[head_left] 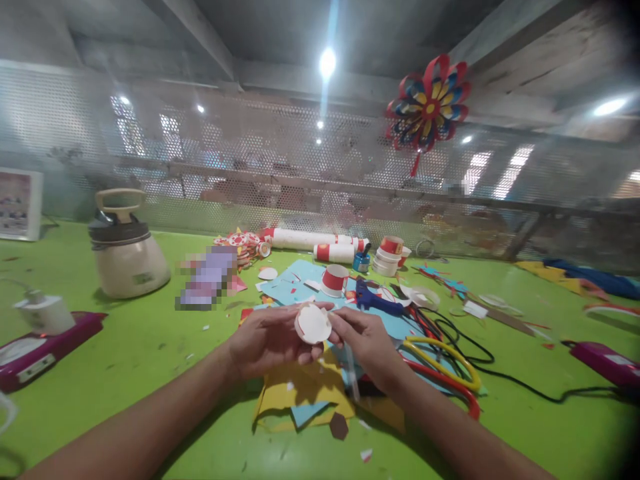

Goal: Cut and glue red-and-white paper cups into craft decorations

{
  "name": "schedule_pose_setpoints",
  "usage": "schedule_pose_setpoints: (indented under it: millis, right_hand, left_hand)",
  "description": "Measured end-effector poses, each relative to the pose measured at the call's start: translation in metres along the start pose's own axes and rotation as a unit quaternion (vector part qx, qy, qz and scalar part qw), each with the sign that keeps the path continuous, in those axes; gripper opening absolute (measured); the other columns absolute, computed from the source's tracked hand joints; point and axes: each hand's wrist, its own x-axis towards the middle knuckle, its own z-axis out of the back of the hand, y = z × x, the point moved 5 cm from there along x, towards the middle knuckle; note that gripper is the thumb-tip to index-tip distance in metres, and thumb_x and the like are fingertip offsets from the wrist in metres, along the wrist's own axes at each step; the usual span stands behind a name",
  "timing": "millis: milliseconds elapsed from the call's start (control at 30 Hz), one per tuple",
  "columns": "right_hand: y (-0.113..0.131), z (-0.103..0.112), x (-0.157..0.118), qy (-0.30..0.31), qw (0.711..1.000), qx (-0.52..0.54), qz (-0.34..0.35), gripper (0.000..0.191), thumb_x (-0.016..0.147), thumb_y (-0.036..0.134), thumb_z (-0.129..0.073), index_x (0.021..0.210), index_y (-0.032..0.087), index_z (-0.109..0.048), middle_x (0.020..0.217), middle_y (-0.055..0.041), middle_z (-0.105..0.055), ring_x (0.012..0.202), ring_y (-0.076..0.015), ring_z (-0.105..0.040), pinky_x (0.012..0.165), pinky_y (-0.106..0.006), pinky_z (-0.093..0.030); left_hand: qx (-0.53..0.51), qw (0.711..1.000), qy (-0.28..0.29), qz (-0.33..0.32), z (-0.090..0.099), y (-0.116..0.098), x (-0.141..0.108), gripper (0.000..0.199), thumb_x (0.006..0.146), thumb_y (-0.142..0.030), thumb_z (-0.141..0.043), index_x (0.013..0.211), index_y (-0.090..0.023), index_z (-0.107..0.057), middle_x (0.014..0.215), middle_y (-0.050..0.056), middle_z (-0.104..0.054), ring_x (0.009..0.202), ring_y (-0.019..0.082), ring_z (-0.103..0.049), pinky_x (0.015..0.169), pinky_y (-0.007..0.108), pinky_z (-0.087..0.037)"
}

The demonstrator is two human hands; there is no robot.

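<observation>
Two hands (260, 339) (370, 340), fingers (344, 327) curled, holding white disc (314, 325)

Spotted on the green table (140, 353), at left: a white-framed picture (20, 203), a beige jug (131, 267) with a dark collar (120, 232), and a purple power strip (56, 348) bearing a white charger (45, 315). Also noticed: a mauve slab (207, 279) (too blurred to name), and, beyond, a perforated screen (280, 147) and a bright ceiling light (328, 63).

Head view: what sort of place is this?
Probably a craft workspace: cut coloured sheets and what looks like a glue gun lie on the table, with a flower ornament higher up.
</observation>
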Motion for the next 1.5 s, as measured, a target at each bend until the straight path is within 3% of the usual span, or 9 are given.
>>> schedule_pose_setpoints:
  millis: [167, 333, 600, 767, 1133, 1333, 1500]
  right_hand:
    - [-0.009, -0.002, 0.000, 0.019, 0.990, 0.121, -0.066, 0.033, 0.083, 0.046, -0.062, 0.069, 0.016, -0.065, 0.057, 0.0040, -0.048, 0.055, -0.0104, -0.042, 0.055, -0.025, -0.035]
    - [-0.017, -0.003, -0.002, 0.021, 0.969, 0.215, -0.118, 0.032, 0.077, 0.045, -0.070, 0.076, 0.013, -0.068, 0.062, 0.0018, -0.053, 0.056, -0.0099, -0.045, 0.055, -0.025, -0.036]
    - [-0.023, -0.003, -0.001, 0.016, 0.944, 0.295, -0.149, 0.034, 0.073, 0.044, -0.075, 0.077, 0.011, -0.070, 0.066, -0.0006, -0.059, 0.058, -0.0099, -0.050, 0.047, -0.022, -0.037]
    - [-0.020, -0.006, -0.001, 0.027, 0.939, 0.307, -0.154, 0.035, 0.072, 0.046, -0.075, 0.077, 0.011, -0.068, 0.063, 0.0008, -0.057, 0.049, -0.0072, -0.048, 0.042, -0.021, -0.034]
    - [-0.024, -0.007, 0.000, 0.030, 0.947, 0.285, -0.144, 0.030, 0.081, 0.042, -0.069, 0.078, 0.013, -0.063, 0.065, 0.0022, -0.057, 0.049, -0.0068, -0.049, 0.043, -0.020, -0.032]
    - [-0.035, -0.006, 0.001, 0.026, 0.961, 0.240, -0.139, 0.022, 0.091, 0.033, -0.059, 0.084, 0.013, -0.061, 0.067, 0.0051, -0.056, 0.050, -0.0066, -0.051, 0.046, -0.020, -0.042]
    - [-0.034, -0.004, 0.001, -0.001, 0.976, 0.178, -0.125, 0.026, 0.093, 0.036, -0.056, 0.081, 0.013, -0.060, 0.065, 0.0055, -0.056, 0.051, -0.0074, -0.052, 0.050, -0.022, -0.045]
  left_hand:
    - [-0.004, 1.000, 0.012, 0.003, -0.002, 0.001, 0.000, 0.043, 0.089, -0.026, -0.048, 0.128, -0.009, -0.053, 0.104, 0.021, -0.067, 0.082, 0.025, -0.068, 0.061, 0.025, -0.049]
    - [-0.011, 0.999, 0.016, 0.026, -0.004, 0.004, 0.001, 0.051, 0.088, -0.029, -0.052, 0.135, -0.009, -0.045, 0.104, 0.020, -0.067, 0.091, 0.031, -0.068, 0.066, 0.030, -0.053]
    - [-0.020, 0.999, 0.008, 0.031, -0.008, 0.007, 0.002, 0.045, 0.092, -0.027, -0.045, 0.132, -0.008, -0.050, 0.120, 0.023, -0.060, 0.106, 0.035, -0.062, 0.080, 0.037, -0.054]
    - [-0.025, 0.999, 0.024, 0.013, -0.012, 0.004, 0.002, 0.039, 0.090, -0.024, -0.049, 0.126, -0.010, -0.057, 0.116, 0.020, -0.064, 0.104, 0.033, -0.064, 0.079, 0.036, -0.056]
    - [-0.033, 0.999, 0.006, 0.010, -0.010, 0.002, 0.003, 0.041, 0.085, -0.014, -0.046, 0.123, -0.005, -0.057, 0.115, 0.020, -0.064, 0.101, 0.032, -0.065, 0.077, 0.034, -0.057]
    - [-0.031, 0.999, -0.017, 0.023, -0.004, 0.004, 0.004, 0.046, 0.086, -0.018, -0.046, 0.131, -0.008, -0.050, 0.115, 0.020, -0.064, 0.099, 0.031, -0.066, 0.076, 0.035, -0.055]
    - [-0.019, 0.999, -0.038, 0.017, 0.001, 0.005, 0.005, 0.039, 0.086, -0.020, -0.052, 0.122, -0.005, -0.056, 0.114, 0.020, -0.064, 0.099, 0.031, -0.065, 0.077, 0.034, -0.054]
